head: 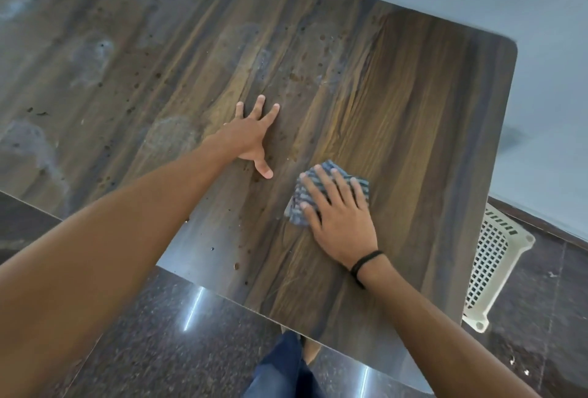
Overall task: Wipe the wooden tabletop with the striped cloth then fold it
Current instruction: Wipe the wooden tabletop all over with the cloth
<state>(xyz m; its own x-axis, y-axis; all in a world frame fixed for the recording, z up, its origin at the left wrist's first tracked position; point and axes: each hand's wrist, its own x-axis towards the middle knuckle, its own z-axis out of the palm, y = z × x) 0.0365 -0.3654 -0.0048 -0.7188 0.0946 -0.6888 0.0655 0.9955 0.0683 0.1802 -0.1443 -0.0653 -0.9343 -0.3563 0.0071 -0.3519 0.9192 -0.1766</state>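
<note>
One wooden surface (397,95) fills most of the view. Dull grey smears are seen over its left part, and many small dark spots are scattered across the middle, too many to be counted. The right part looks cleaner, so the wiping is judged to be partly done and the folding not yet begun. One white plastic basket (496,257) is seen on the floor just beside the surface's right edge.

Two hands are counted. The left hand (254,139) is laid on the surface with fingers spread wide, fingertips and thumb touching the wood; nothing is held by it. The right hand (340,222) is pressed flat on top of the cloth, fingers straight and a little apart, nothing pinched.

One striped cloth (295,198) is seen, bunched into a small pad under the right hand, near the front right of the surface. It is judged to be light, soft and limp, and likely to slide easily on the smooth wood, so it is best driven by flat pressure from above. For folding, it is best taken by its corners or a free edge, once it has been spread out.

One dark band (366,265) is worn on the right wrist.
</note>
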